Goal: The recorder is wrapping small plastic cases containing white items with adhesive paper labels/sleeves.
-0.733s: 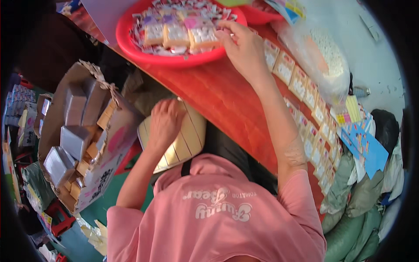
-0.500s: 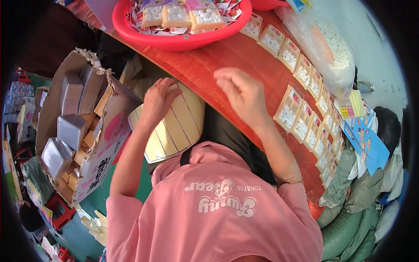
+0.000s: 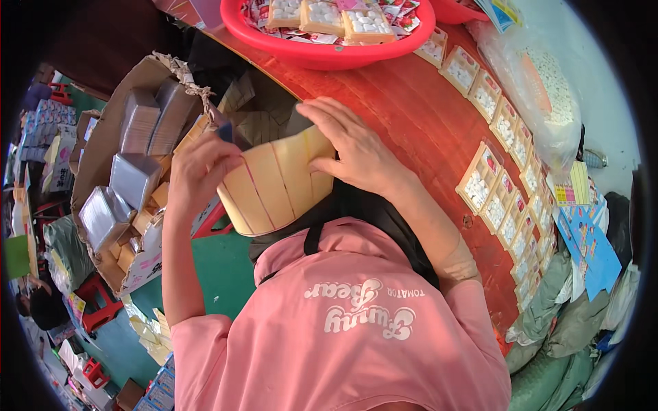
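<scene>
My left hand [image 3: 199, 171] pinches the upper left corner of a yellow card sheet [image 3: 271, 188] with thin dark stripes. The sheet is bent in a curve above my lap. At its right end my right hand [image 3: 356, 147] grips the edge, thumb in front and fingers over the top. Just left of my left hand stands an open cardboard box [image 3: 140, 75] with stacks of clear plastic pieces [image 3: 133, 179] and wooden-coloured trays [image 3: 127, 257] inside.
The red-brown table [image 3: 404, 130] carries a red basin [image 3: 295, 55] of sachets and filled trays at the far side. Rows of small trays with white pieces [image 3: 507, 212] line its right part. Beyond lie a clear bag [image 3: 548, 103] of white pieces and blue sheets [image 3: 589, 246].
My right hand has come from over the table onto the sheet. My left hand has shifted to its left corner, and the sheet is raised and curved. The whole view has shifted.
</scene>
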`<state>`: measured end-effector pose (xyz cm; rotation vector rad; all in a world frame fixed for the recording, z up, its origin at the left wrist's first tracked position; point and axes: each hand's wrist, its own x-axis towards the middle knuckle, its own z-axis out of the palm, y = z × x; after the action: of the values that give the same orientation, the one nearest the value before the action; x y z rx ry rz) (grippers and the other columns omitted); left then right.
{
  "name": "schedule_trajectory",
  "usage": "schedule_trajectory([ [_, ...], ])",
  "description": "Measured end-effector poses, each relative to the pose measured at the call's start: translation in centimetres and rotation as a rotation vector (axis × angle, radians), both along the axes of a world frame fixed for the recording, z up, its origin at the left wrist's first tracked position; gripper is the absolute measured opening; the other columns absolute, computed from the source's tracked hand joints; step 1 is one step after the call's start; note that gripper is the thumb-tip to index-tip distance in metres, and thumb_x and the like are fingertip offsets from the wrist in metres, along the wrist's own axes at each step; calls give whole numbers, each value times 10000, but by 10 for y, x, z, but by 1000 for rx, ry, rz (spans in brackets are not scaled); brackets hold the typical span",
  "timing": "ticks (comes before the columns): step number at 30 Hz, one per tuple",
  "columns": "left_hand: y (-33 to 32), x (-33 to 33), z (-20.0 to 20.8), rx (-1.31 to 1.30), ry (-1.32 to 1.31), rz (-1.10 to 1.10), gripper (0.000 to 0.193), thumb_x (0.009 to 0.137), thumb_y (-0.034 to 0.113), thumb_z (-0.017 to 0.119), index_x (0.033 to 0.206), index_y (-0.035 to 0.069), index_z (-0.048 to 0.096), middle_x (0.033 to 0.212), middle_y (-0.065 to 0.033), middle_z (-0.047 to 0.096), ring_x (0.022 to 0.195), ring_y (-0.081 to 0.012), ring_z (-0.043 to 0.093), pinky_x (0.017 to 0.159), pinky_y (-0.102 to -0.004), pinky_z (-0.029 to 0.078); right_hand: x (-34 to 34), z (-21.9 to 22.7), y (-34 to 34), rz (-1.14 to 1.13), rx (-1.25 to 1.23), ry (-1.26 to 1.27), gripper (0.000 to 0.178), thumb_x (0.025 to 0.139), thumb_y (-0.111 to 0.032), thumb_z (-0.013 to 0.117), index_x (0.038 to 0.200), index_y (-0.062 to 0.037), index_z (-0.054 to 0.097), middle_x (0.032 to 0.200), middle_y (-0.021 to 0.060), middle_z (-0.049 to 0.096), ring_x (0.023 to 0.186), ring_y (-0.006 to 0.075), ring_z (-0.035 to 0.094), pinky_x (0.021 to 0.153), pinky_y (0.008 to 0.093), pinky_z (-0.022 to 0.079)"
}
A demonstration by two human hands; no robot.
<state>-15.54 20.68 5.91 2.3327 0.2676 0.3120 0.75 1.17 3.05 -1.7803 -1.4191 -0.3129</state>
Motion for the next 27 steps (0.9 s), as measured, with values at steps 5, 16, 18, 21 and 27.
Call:
schedule_trajectory([
  [5, -36, -21, 60, 695, -286, -113, 184, 675, 112, 715, 823, 77, 611, 630, -24, 502, 566, -197, 530, 493, -325, 405, 22, 50, -35, 11, 57, -127, 200, 640, 5, 717, 797, -78, 625, 751, 72, 593, 665, 224, 603, 557, 305, 474],
  [16, -72, -26, -46, 711, -231, -312, 244, 674, 131, 675, 902, 52, 637, 811, -35, 556, 725, -188, 566, 605, -325, 449, 41, 13, -143, -262, -204, -531, 143, 674, 40, 646, 773, -40, 580, 853, 49, 592, 794, 234, 618, 639, 321, 511],
  [18, -77, -20, -47, 415, -172, -395, 346, 680, 283, 724, 911, 43, 628, 847, -55, 579, 753, -222, 579, 623, -342, 462, 43, 1, -160, -263, -263, -473, 156, 661, 63, 626, 781, -27, 582, 868, 74, 596, 824, 260, 616, 668, 340, 512],
  [21, -54, -8, -63, 249, -246, -157, 438, 713, 389, 722, 942, 31, 618, 932, -84, 607, 825, -276, 592, 667, -366, 482, 44, -7, -179, -270, -330, -386, 171, 653, 89, 602, 789, -12, 584, 899, 104, 603, 875, 289, 610, 709, 362, 514],
  [27, -31, 20, -111, -170, -41, 344, 484, 803, 267, 681, 1183, 2, 544, 1027, -163, 612, 922, -270, 600, 753, -336, 478, 45, -11, -186, -283, -392, -361, 134, 684, 47, 620, 788, -30, 588, 952, 80, 612, 899, 262, 606, 719, 342, 518],
])
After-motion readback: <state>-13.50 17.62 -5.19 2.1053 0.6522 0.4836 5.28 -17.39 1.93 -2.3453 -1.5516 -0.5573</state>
